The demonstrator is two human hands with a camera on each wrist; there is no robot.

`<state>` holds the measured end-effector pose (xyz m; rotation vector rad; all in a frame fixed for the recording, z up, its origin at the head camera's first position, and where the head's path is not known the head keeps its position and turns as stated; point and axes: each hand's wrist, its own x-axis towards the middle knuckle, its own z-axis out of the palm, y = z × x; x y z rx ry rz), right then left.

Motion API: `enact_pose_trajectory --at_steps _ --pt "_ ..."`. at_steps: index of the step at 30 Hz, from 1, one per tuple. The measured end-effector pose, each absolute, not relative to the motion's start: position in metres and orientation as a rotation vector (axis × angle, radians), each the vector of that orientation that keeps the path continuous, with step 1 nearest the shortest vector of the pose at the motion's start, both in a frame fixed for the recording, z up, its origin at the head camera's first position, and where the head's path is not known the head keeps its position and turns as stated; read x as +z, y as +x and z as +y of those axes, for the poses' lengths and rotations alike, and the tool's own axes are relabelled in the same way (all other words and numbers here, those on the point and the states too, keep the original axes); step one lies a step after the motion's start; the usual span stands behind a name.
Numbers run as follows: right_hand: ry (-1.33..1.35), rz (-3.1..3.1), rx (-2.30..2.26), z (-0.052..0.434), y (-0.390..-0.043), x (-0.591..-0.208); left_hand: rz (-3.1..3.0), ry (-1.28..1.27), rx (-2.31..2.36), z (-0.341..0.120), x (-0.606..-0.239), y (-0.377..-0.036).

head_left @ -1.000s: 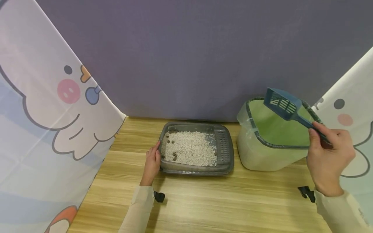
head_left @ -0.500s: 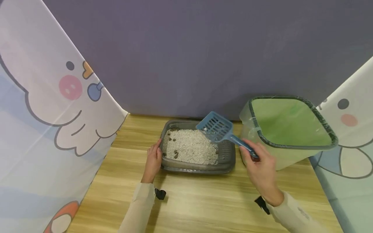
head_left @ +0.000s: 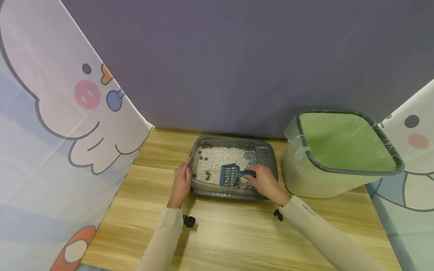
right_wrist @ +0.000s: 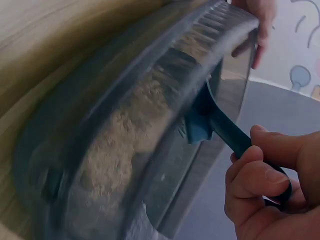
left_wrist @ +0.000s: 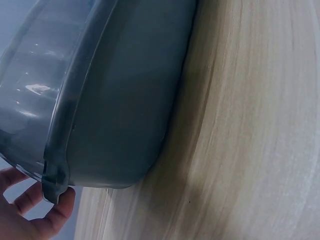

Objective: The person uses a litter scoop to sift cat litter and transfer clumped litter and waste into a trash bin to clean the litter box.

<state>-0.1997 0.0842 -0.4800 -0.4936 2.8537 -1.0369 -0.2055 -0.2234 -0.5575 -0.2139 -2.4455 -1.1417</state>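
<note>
sleeves of pale cloth come in from the near edge of the wooden table (head_left: 237, 237), each wrist carrying a small black clip. right hand (head_left: 266, 183) has its fingers curled tight round the handle of a blue slotted scoop (head_left: 230, 174), thumb on top; the scoop's head lies down in the pale litter (head_left: 220, 162), toward the near side of the grey litter tray (head_left: 234, 192). the right wrist view shows the same grip, knuckles bunched on the dark blue handle, though that view is blurred. left hand (head_left: 182, 181) rests against the tray's left rim, fingertips hooked over the lip, thumb underneath as the left wrist view shows it. a few dark clumps (head_left: 203, 153) sit in the litter near the far left corner and by the scoop. the tray's right end has a slotted ledge (head_left: 264, 157). just beside the tray on the right stands a green bin (head_left: 339, 173) lined with a clear bag, tilted a little. behind everything is a purple backdrop (head_left: 237, 64), with cartoon-print curtains (head_left: 51, 131) on both sides.
</note>
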Motion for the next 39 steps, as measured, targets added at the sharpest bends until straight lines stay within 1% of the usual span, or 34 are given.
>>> enact_pose_trajectory --at_steps 8,17,22,39 --pt "-0.567 2.785 -1.0 0.06 -0.21 -0.495 -2.442 -0.232 -1.131 -0.223 -0.557 -0.208" --pt "-0.519 2.658 -0.906 0.036 -0.218 -0.506 -2.497 -0.187 -1.156 -0.223 -0.557 -0.209" --pt "-0.554 2.581 -0.898 0.026 -0.223 -0.514 -2.492 -0.172 -1.142 -0.224 -0.557 -0.21" --pt "-0.564 2.64 -1.031 0.023 -0.231 -0.53 -2.487 -0.189 -1.147 -0.225 -0.56 -0.21"
